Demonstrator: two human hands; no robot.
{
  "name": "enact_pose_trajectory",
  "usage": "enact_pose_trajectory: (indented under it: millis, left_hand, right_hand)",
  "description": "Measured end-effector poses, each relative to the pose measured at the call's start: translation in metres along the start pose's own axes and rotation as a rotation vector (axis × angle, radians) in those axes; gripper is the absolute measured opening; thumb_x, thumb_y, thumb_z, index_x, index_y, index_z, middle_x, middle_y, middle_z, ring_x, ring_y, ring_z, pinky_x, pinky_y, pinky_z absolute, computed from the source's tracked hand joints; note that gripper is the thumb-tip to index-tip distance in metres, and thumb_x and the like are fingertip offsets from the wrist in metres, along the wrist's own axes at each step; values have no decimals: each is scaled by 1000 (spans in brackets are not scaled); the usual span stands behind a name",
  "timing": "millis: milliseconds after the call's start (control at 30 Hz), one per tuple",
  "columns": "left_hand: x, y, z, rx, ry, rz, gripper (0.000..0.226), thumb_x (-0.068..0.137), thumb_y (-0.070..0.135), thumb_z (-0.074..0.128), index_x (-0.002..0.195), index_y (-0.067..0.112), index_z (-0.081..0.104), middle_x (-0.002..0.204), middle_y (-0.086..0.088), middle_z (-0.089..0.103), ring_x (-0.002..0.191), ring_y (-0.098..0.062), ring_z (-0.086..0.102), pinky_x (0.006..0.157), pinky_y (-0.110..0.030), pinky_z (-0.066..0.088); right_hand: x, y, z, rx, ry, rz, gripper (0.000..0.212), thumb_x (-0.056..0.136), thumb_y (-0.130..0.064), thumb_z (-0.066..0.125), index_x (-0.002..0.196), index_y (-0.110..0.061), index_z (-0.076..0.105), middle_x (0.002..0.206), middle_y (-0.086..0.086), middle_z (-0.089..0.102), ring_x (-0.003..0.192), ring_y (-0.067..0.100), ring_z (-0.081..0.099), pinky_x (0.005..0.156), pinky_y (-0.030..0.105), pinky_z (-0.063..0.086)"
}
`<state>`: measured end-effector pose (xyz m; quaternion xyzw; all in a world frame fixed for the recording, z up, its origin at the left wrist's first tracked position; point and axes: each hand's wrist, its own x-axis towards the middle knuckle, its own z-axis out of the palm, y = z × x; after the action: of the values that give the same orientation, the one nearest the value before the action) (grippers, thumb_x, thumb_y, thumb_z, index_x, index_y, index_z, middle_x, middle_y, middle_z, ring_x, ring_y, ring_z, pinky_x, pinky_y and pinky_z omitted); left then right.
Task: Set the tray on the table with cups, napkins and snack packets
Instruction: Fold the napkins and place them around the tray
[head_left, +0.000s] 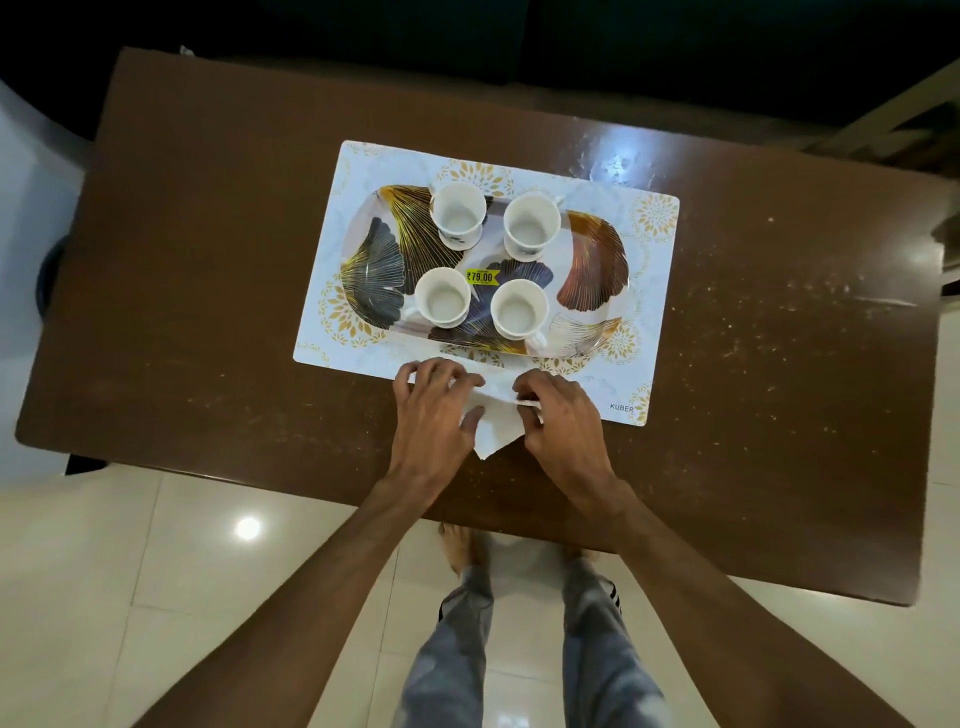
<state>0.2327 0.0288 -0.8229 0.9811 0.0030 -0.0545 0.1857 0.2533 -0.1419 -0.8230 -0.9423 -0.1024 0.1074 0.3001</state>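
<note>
Head view: the tray (592, 260) sits on a white placemat (655, 358) mid-table (208, 312), carrying four empty white cups (457, 210) in two rows around a yellow price sticker (481, 276). At the tray's 6 o'clock a white napkin (496, 423) overlaps the placemat's near edge. The left hand (434, 410), at the napkin's 9 o'clock, presses it with spread fingertips and thumb, while the right hand (563, 423), at 3 o'clock, pinches a fold.

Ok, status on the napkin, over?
Left hand pressing napkin, right hand pinching its edge. Four empty cups on tray, napkin not yet on it. Nothing in the way.
</note>
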Motion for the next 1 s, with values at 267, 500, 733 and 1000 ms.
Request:
enact_pose_trajectory:
  millis: [267, 500, 733, 1000]
  left_hand:
    - [6, -5, 0, -78, -53, -60, 24, 81, 16, 76, 105, 20, 70, 102, 0, 68, 106, -24, 60, 99, -36, 23]
    - [14, -4, -8, -94, -15, -66, 46, 75, 17, 82, 118, 20, 67, 106, -2, 67, 108, -26, 58, 98, -36, 24]
    - [17, -21, -16, -44, -39, -12, 33, 74, 26, 84, 105, 24, 75, 103, -2, 54, 106, -23, 47, 91, -34, 25]
    - [-7, -28, -18, -450, -67, -85, 19, 76, 16, 85, 86, 18, 69, 94, 7, 69, 91, -10, 63, 83, -33, 49]
  right_hand:
    - [8, 8, 0, -198, -50, 50, 48, 80, -21, 78, 125, -14, 64, 124, 11, 55, 116, 29, 48, 97, 42, 47]
    - [8, 1, -3, -180, 7, 112, 37, 66, -15, 80, 97, -17, 60, 114, 6, 54, 108, 27, 45, 88, 38, 36]
    - [2, -2, 0, -10, 0, 53, 32, 71, 5, 72, 88, -16, 56, 88, 2, 64, 82, 19, 53, 73, 32, 42]
    - [1, 7, -8, 102, -124, 59, 18, 80, -13, 78, 94, -18, 69, 93, -4, 71, 82, 18, 62, 75, 36, 51]
